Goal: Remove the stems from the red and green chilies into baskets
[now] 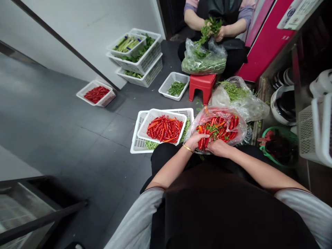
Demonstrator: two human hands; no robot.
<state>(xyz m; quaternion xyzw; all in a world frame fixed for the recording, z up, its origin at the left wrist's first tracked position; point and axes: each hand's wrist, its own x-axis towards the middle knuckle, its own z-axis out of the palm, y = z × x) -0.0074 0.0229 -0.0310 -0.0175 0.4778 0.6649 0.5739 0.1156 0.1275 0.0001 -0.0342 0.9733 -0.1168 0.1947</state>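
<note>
Both hands at the near edge of a clear plastic bag of red chillies. Left hand closed on a few red chillies; right hand touching them, grip unclear. White basket of chillies left of the hands. Writing on the red cabinet unreadable.

We see a dark grey tiled floor; left of the red stool, a white wall rises.
</note>
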